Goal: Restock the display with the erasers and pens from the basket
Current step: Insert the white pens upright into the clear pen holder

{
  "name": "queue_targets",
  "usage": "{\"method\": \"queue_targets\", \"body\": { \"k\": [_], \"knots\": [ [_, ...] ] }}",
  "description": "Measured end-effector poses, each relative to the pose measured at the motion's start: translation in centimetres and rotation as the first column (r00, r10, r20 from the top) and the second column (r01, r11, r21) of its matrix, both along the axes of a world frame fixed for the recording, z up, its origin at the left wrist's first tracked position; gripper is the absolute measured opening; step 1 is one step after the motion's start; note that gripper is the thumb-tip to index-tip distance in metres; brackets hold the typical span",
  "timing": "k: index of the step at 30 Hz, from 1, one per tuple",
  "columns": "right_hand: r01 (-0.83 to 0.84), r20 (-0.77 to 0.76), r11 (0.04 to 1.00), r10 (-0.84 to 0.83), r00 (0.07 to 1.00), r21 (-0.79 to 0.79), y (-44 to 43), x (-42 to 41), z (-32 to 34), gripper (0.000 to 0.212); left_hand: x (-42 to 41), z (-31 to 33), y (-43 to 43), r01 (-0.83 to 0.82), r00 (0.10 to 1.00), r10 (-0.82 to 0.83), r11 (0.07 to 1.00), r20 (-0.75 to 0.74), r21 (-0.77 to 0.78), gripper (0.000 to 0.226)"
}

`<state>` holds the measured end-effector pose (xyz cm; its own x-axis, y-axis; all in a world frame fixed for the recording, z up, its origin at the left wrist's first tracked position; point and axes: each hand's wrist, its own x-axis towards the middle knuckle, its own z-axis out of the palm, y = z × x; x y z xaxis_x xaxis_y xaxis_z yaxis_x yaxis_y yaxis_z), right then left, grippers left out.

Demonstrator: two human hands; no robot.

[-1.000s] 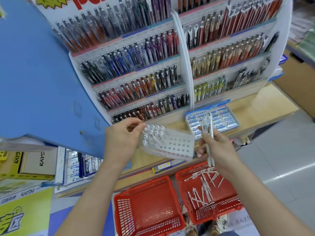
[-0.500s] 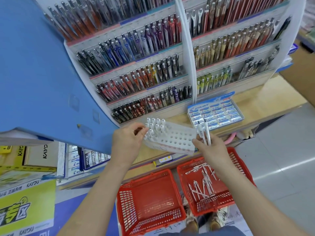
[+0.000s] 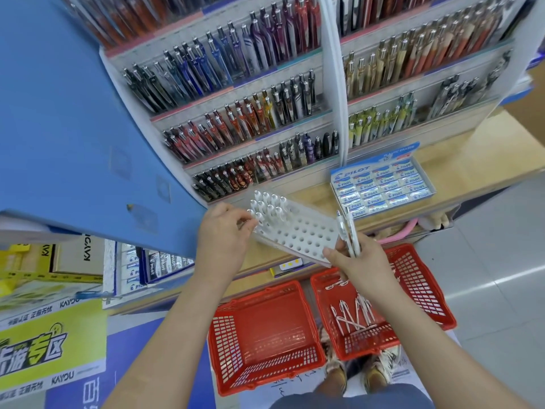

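A white perforated pen holder (image 3: 298, 231) lies tilted on the wooden shelf, with several white pens (image 3: 267, 206) standing in its far-left holes. My left hand (image 3: 224, 231) pinches a pen at the holder's left end. My right hand (image 3: 362, 261) grips a few white pens (image 3: 349, 231) upright at the holder's right edge. Below, the right red basket (image 3: 418, 278) holds several loose white pens (image 3: 352, 315). The left red basket (image 3: 265, 335) is bare inside. A box of Pilot erasers (image 3: 380, 184) sits on the shelf to the right.
A tiered pen display (image 3: 250, 113) rises behind the shelf. A blue panel (image 3: 73, 113) juts in from the left. Boxed stock (image 3: 147, 264) sits on the lower left shelf. My shoes (image 3: 377, 370) stand between the baskets and grey floor (image 3: 495, 276) to the right.
My right hand has come down and left with its pens, from in front of the eraser box to the holder's right edge. My left hand stays at the holder's left end.
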<state>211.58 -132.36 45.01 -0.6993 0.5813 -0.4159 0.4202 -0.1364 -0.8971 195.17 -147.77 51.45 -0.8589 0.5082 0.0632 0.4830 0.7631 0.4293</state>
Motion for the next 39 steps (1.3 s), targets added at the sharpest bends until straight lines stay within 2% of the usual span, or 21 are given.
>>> {"method": "queue_targets", "body": {
  "k": [9, 13, 16, 18, 19, 21, 23, 26, 28, 30, 32, 34, 36, 39],
  "knots": [
    [0.014, 0.019, 1.0, -0.014, 1.0, 0.021, 0.1, 0.0, -0.5, 0.026, -0.3, 0.3, 1.7, -0.035, 0.998, 0.024, 0.979, -0.058, -0.2, 0.015],
    [0.113, 0.024, 0.991, -0.111, 0.993, -0.069, 0.5, 0.3, 0.1, 0.026, -0.4, 0.6, 1.9, -0.055, 0.998, 0.046, 0.962, -0.04, -0.266, 0.015],
    [0.09, 0.001, 0.996, -0.09, 0.996, 0.009, 1.0, 0.6, 1.4, 0.024, -0.1, 1.4, 1.9, -0.07, 0.997, 0.057, 0.961, -0.053, -0.269, 0.021],
    [0.035, -0.045, 0.999, -0.037, 0.998, -0.032, 1.1, 0.6, 2.9, 0.02, 0.7, 2.4, 2.1, -0.054, 0.997, 0.042, 0.983, -0.066, -0.178, 0.021],
    [-0.001, -0.087, 0.993, -0.01, 0.996, -0.122, 1.2, 0.6, 3.7, 0.021, 1.4, 2.9, 2.3, -0.03, 1.0, 0.03, 0.996, -0.005, -0.078, 0.017],
    [-0.099, -0.167, 0.941, 0.047, 0.985, -0.322, 1.3, 0.5, 5.0, 0.023, 2.7, 3.7, 3.2, 0.019, 0.965, -0.052, 0.991, 0.256, 0.132, 0.013],
    [-0.21, -0.218, 0.884, 0.126, 0.968, -0.419, 1.4, 0.5, 6.2, 0.027, 3.9, 4.4, 4.3, 0.036, 0.835, -0.174, 0.964, 0.522, 0.263, 0.019],
    [-0.365, -0.266, 0.822, 0.27, 0.926, -0.437, 1.6, 0.5, 6.9, 0.031, 4.8, 5.0, 5.2, -0.052, 0.677, -0.268, 0.912, 0.685, 0.408, 0.022],
    [-0.422, -0.279, 0.779, 0.324, 0.904, -0.464, 1.6, 0.5, 7.1, 0.03, 4.9, 5.1, 5.2, -0.142, 0.662, -0.252, 0.882, 0.706, 0.448, 0.015],
    [-0.419, -0.274, 0.757, 0.32, 0.907, -0.502, 1.7, 0.6, 7.2, 0.026, 4.8, 5.1, 5.0, -0.208, 0.687, -0.199, 0.867, 0.699, 0.452, 0.007],
    [-0.372, -0.223, 0.792, 0.299, 0.928, -0.485, 1.7, 0.6, 7.1, 0.026, 4.2, 5.5, 4.4, -0.286, 0.725, -0.13, 0.837, 0.677, 0.467, 0.004],
    [-0.276, -0.135, 0.866, 0.241, 0.961, -0.417, 1.8, 0.4, 6.6, 0.029, 3.1, 6.2, 3.6, -0.351, 0.774, -0.062, 0.787, 0.631, 0.508, 0.004],
    [-0.11, -0.03, 0.922, 0.106, 0.994, -0.372, 1.9, 0.2, 5.7, 0.032, 1.8, 7.1, 2.5, -0.363, 0.833, 0.008, 0.762, 0.553, 0.536, 0.006],
    [0.08, 0.064, 0.946, -0.063, 0.996, -0.313, 2.2, 0.2, 4.5, 0.032, 0.2, 7.5, 1.3, -0.306, 0.912, 0.09, 0.799, 0.4, 0.517, 0.009]
  ]
}}
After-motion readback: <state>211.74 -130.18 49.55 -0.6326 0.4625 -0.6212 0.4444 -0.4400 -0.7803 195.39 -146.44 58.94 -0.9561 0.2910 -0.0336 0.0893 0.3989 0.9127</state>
